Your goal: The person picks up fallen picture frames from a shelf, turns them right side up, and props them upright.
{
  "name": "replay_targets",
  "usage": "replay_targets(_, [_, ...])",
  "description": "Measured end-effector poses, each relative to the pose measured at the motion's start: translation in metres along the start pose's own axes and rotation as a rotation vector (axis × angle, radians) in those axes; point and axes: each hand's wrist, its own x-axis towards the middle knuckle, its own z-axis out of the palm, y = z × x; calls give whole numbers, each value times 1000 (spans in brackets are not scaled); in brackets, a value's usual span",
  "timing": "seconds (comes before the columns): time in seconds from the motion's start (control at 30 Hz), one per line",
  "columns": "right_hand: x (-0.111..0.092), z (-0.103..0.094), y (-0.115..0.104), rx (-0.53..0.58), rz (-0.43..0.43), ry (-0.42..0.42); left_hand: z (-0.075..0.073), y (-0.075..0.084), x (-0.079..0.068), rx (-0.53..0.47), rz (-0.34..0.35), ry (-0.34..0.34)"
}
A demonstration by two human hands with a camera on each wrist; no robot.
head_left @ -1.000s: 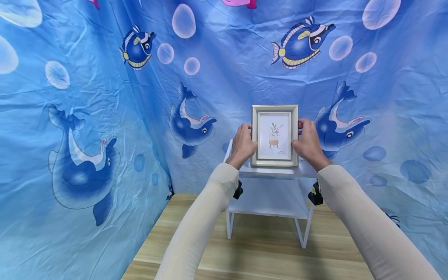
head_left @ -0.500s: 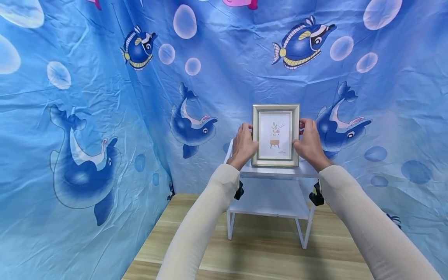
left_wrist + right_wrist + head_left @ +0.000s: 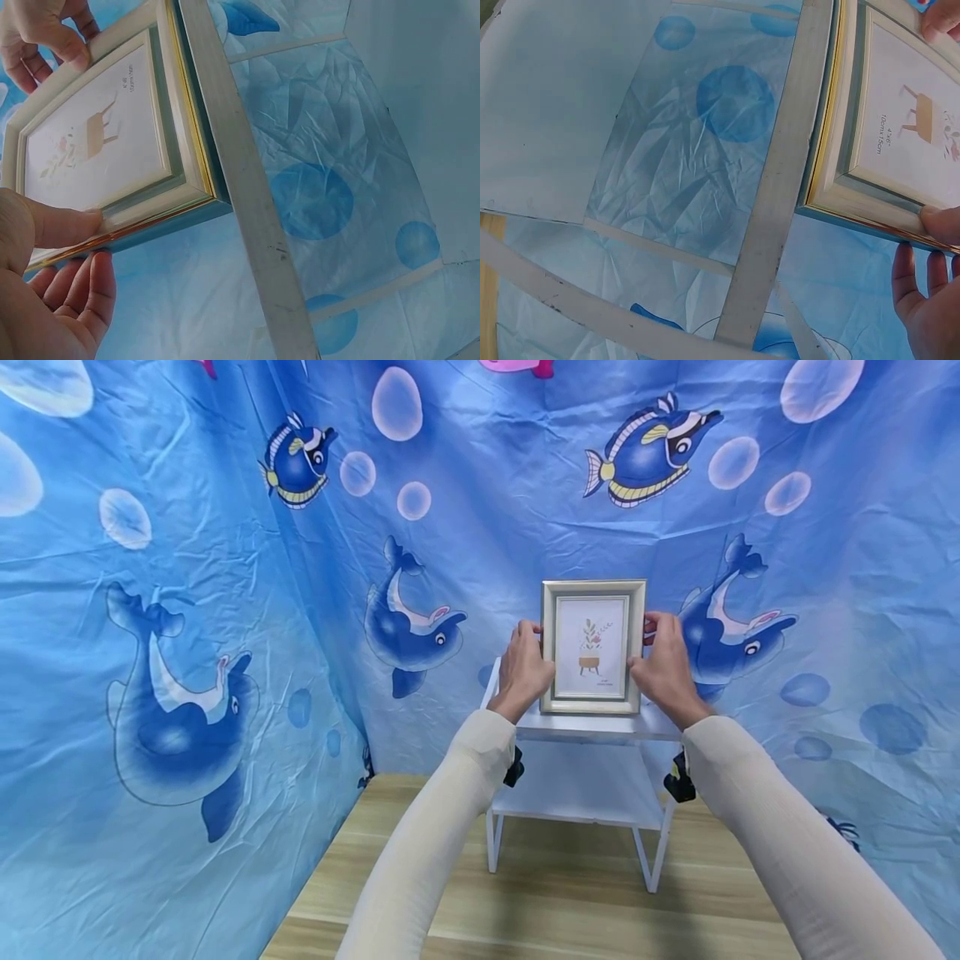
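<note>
A cream picture frame with a gold-toned edge stands upright at the top of a small white rack; its print shows a potted plant. My left hand grips the frame's left side, thumb on the front and fingers behind. On the opposite side my right hand holds it the same way. In the left wrist view the thumb of the left hand presses the front of the picture frame. The right wrist view has the right hand pinching the edge of the picture frame.
The white rack has a lower shelf and thin metal legs, standing on a wood-patterned floor. Behind and to the left hangs a blue curtain printed with dolphins, fish and bubbles.
The picture frame has shifted slightly upward and appears a little larger, both hands staying on its sides. The rack has not moved.
</note>
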Motion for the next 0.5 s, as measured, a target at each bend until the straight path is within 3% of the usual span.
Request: replay_targets(0.5, [2,3,4,12,-49,48,3,0,2,-4,-6,16])
